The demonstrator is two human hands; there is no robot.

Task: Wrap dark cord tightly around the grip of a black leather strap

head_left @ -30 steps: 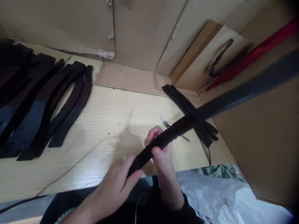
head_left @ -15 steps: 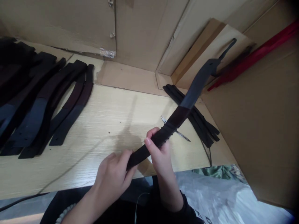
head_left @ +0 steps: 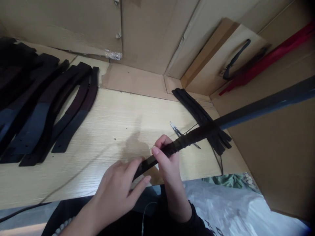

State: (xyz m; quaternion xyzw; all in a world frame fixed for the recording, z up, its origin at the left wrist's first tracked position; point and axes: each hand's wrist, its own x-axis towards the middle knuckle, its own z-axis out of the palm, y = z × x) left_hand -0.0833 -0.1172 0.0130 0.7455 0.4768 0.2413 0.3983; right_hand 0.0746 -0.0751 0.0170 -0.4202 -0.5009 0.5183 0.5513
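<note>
A long dark curved strip (head_left: 236, 116) with thin cord wound round its middle runs from my hands up to the right, past the frame's edge. At its lower end, my left hand (head_left: 120, 183) has its fingers curled over the strip, its thumb lifted away. My right hand (head_left: 168, 160) is closed around the strip beside the wound part, thumb pressed on it. A black cord (head_left: 190, 128) stretches from the wrapping toward the right. Behind the strip lies a slim metal-tipped tool (head_left: 175, 128), partly hidden, its kind unclear.
Several similar dark curved strips (head_left: 73, 114) are piled at the left of the pale tabletop (head_left: 103, 170). A bundle of black straps (head_left: 190, 101) lies at the right. Cardboard walls (head_left: 147, 39) enclose the back and right; a red strip (head_left: 268, 59) hangs there.
The strip has been turned about its length, and its far end has swung down to the right, out of frame. My left thumb has lifted from it.
</note>
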